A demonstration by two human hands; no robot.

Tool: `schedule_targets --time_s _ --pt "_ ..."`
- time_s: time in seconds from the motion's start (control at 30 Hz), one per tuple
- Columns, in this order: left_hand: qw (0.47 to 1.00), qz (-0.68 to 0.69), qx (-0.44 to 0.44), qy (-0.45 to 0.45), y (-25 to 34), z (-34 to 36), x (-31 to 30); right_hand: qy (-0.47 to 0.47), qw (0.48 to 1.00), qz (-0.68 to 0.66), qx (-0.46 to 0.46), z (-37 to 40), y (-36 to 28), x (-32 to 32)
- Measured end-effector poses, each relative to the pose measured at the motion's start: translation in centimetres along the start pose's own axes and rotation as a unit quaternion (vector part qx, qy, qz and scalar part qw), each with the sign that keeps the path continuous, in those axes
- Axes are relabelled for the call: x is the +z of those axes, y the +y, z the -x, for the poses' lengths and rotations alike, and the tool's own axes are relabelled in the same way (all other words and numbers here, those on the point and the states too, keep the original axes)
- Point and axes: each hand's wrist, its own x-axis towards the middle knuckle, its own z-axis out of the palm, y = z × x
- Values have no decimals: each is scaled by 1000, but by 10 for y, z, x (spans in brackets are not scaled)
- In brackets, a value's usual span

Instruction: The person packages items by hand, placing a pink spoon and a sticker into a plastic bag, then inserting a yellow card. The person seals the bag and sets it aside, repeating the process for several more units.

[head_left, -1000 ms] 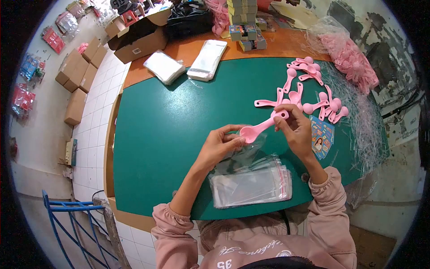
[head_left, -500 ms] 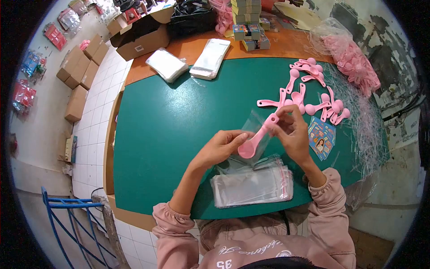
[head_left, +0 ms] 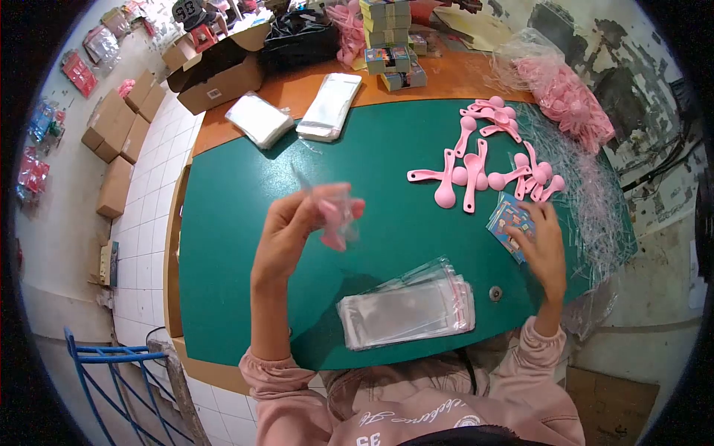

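Off the table toward the left, my left hand (head_left: 281, 238) pinches a clear plastic bag with a pink measuring spoon (head_left: 333, 227) inside, smeared by motion. My right hand (head_left: 547, 253) is over the small pile of printed blue cards (head_left: 504, 214), its thumb and fingers apart and at the cards. Several loose pink spoons (head_left: 470, 182) lie beyond that hand, in clusters. A stack of clear resealable bags (head_left: 401, 312) lies between my forearms near the table's front edge.
Two stacks of packaging bags (head_left: 327, 108) lie at the back. Bundled cards (head_left: 388, 59) stand on the orange strip beside an open carton (head_left: 223, 85). A big bag of pink spoons (head_left: 569, 97) and tangled plastic strands (head_left: 595, 208) line the right side. A small round metal piece (head_left: 495, 293) lies near the front edge.
My left hand has carried the bagged spoon up and left, away from the bag stack. My right hand has let go of the spoon and moved right to the cards.
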Motion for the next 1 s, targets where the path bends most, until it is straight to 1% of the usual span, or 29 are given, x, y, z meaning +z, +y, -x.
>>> schedule_targets --time_s 0.03,0.07,0.1,0.13,0.17,0.2,0.23,0.27,0.3,0.37,0.4,0.47,0.5,0.53,0.57,0.6,0.63,0.67,0.7,0.73,0.77,0.8,0.87,0.9,0.93,0.97,1.0 --pt "997 24 40 -54 -5 1 -8 13 997 64 28 9 21 3" --pt "990 48 78 -108 -9 2 -11 11 997 67 28 13 31 3" --pt "990 51 77 -106 -9 3 -9 -1 997 42 62 15 37 4" --pt "992 53 84 -76 -8 4 -8 -13 995 15 96 17 41 4" --pt "994 52 90 -46 -7 5 -7 -14 995 13 96 17 43 4" --pt "993 51 91 -46 -6 5 -7 -14 992 -7 124 14 44 3" --pt "996 51 75 -25 -6 4 -5 -13 988 -26 151 11 44 1" --pt "997 50 59 -3 -6 4 -4 -12 988 -27 149 10 41 0" --pt "997 49 61 -1 -6 3 -3 16 991 50 122 10 38 -3" --pt "996 -79 -31 -24 -7 0 2 58 980 185 46 5 32 -7" --pt "996 -80 -30 -22 -7 0 3 58 980 184 44 1 27 -9" --pt "992 -78 -69 -77 -7 -2 8 105 990 90 -2 -13 13 -11" --pt "991 -57 -74 -99 -9 -4 11 84 996 32 -14 -18 3 -11" --pt "991 -56 -74 -98 -11 -5 14 33 996 -84 -14 -23 -17 -12" --pt "988 -57 -82 -115 -12 -7 18 -19 980 -199 -14 -27 -39 -12" --pt "985 -59 -90 -132 -14 -9 21 -30 960 -278 -32 -31 -58 -8" --pt "986 -60 -89 -131 -16 -10 23 -39 933 -355 -51 -35 -73 -4" --pt "983 -65 -93 -144 -20 -12 24 -39 932 -356 -53 -40 -80 -1" --pt "981 -70 -97 -156 -23 -14 24 -41 925 -368 -82 -45 -85 2" --pt "981 -71 -95 -154 -25 -15 25 -43 917 -380 -112 -49 -90 6" --pt "980 -77 -109 -150 -27 -15 25 -27 919 -375 -119 -51 -94 10" --pt "978 -83 -121 -145 -29 -16 26 -28 919 -375 -121 -51 -98 13" --pt "976 -93 -122 -152 -33 -18 25 45 911 -402 -80 -51 -102 17" --pt "974 -105 -125 -159 -34 -19 25 43 911 -401 -80 -50 -101 19" --pt "974 -104 -125 -158 -35 -19 25 16 920 -382 -91 -49 -99 22" --pt "975 -104 -132 -147 -35 -18 24 -11 926 -362 -101 -48 -98 23" --pt "975 -103 -139 -136 -35 -19 24 -11 926 -363 -101 -49 -94 24"
